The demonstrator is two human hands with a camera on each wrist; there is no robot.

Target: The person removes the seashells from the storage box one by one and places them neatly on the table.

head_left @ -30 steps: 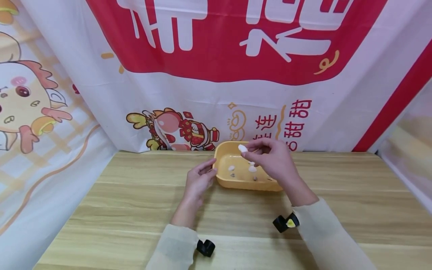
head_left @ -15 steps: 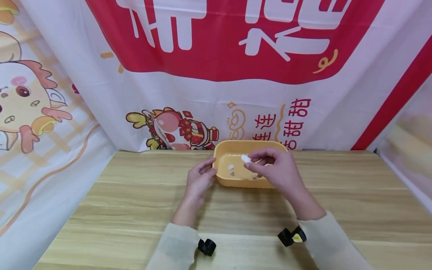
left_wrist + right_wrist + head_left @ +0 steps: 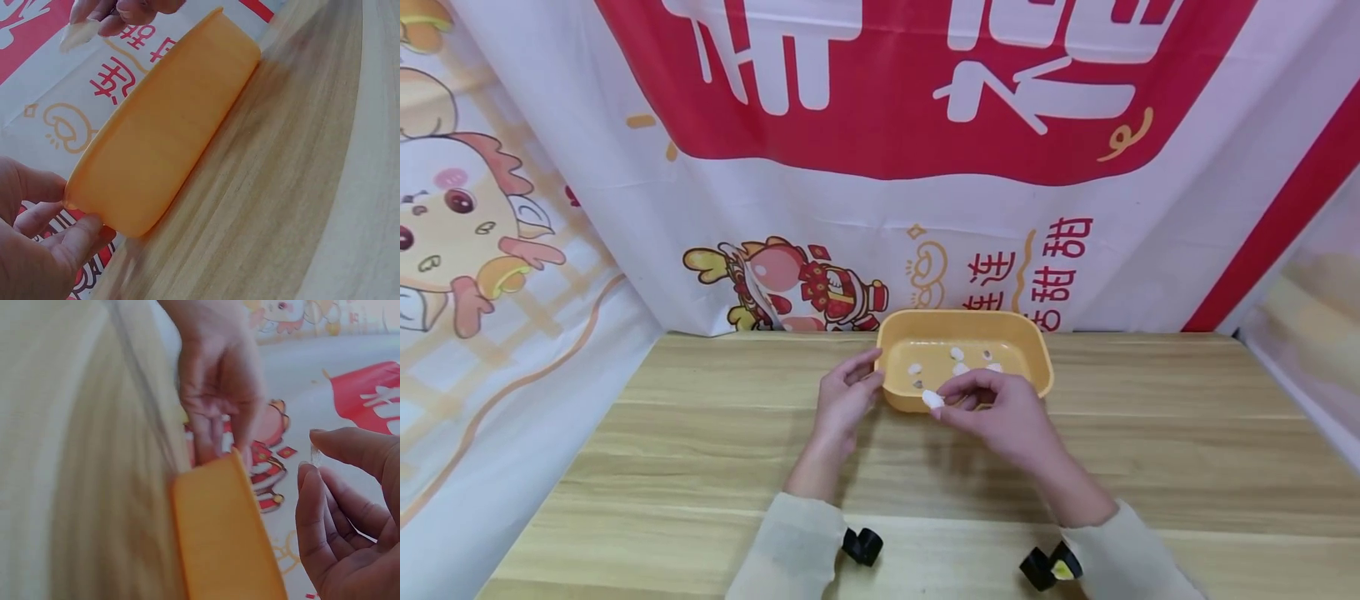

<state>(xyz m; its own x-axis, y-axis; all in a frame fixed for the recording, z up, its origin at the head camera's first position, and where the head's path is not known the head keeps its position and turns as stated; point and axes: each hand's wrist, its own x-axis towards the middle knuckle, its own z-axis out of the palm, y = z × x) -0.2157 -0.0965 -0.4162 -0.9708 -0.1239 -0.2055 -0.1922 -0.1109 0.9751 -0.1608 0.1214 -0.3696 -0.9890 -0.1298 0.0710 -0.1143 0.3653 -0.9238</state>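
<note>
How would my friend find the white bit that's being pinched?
On the wooden table sits a yellow tub. By its near side, the right hand pinches a small white piece. It's the only piece held; other pale pieces lie inside the tub.

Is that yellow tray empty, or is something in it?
Not empty: in the head view, several small pale pieces lie inside the yellow tray; bare bottom shows between them.

Left sleeve (image 3: 790, 542): pale cream, plain; cuff ends well behind the left fingers (image 3: 859, 362). Right sleeve (image 3: 1127, 558): matching pale cream; cuff ends well behind the right fingers (image 3: 976, 380). Left wrist unit (image 3: 870, 547): black, rounded block, inner cuff side, behind the fingers. Right wrist unit (image 3: 1039, 570): black, similar form, with yellow marking (image 3: 1063, 571).
</note>
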